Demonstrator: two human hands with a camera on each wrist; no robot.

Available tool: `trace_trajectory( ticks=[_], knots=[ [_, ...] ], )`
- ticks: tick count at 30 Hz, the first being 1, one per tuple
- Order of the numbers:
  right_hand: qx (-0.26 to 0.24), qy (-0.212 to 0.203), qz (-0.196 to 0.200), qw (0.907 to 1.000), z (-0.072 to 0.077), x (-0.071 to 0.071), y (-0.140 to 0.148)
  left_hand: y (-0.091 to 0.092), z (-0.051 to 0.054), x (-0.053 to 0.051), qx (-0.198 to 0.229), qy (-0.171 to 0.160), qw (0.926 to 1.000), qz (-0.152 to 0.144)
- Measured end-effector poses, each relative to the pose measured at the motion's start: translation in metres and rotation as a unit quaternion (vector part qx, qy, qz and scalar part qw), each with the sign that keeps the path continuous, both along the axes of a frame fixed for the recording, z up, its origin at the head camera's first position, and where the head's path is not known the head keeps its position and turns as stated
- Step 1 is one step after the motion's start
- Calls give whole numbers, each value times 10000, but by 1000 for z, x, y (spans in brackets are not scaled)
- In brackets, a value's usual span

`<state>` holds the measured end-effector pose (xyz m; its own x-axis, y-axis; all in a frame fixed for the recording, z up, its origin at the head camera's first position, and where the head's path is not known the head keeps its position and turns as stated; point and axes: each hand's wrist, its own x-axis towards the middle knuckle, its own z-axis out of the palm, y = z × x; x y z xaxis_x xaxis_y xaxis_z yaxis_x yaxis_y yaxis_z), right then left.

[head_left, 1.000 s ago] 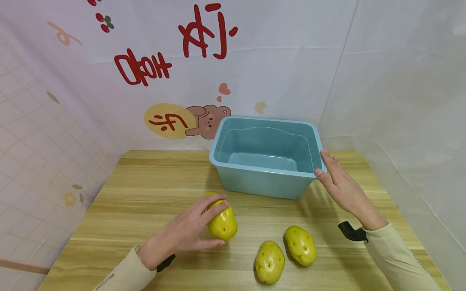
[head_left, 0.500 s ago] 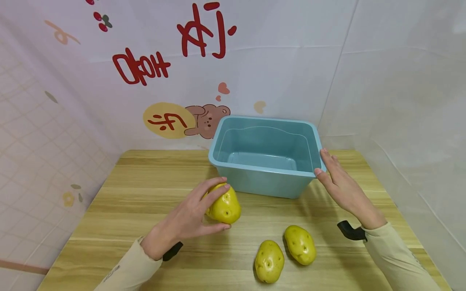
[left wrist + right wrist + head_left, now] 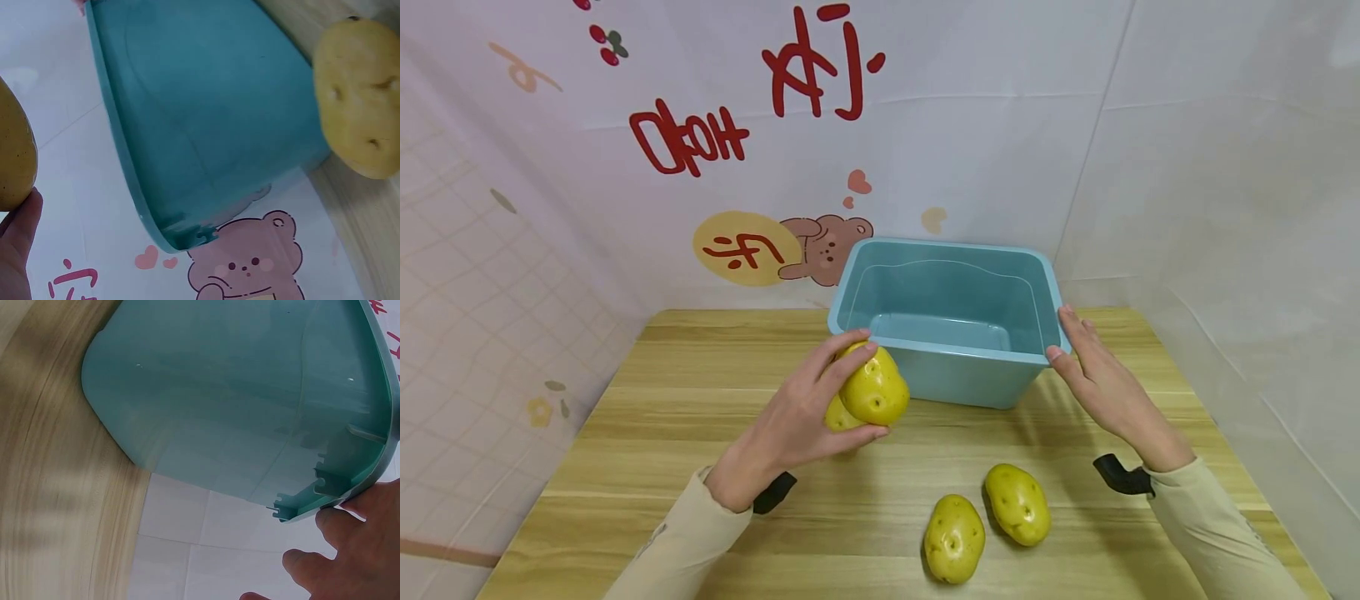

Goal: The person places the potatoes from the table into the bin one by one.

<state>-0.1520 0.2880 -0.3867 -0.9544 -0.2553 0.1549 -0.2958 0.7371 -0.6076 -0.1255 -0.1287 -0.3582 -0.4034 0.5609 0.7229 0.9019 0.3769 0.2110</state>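
Observation:
A yellow potato is gripped between the thumb and fingers of my left hand, raised near the front left corner of the light-blue bin. Part of a second potato shows behind and below it; the left wrist view has this potato close to the bin, and the held potato at the left edge. My right hand, fingers extended, rests on the bin's right rim; in the right wrist view, fingertips of this hand touch the rim.
Two more potatoes, one beside the other, lie on the wooden table in front of the bin. A white printed sheet stands behind the table and at both sides.
My left hand has lifted its potato and moved it forward and slightly right, toward the bin, exposing more of the potato behind it. My right hand has stayed on the rim.

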Motion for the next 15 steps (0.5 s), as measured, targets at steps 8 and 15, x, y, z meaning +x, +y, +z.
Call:
trace_trajectory(
  ticks=[8, 15],
  knots=[
    [-16, 19, 4, 10000, 0, 1, 0, 10, 8, -12, 168, 89, 9998, 112],
    [13, 23, 22, 10000, 1, 1, 0, 17, 12, -26, 282, -129, 9992, 250]
  ],
)
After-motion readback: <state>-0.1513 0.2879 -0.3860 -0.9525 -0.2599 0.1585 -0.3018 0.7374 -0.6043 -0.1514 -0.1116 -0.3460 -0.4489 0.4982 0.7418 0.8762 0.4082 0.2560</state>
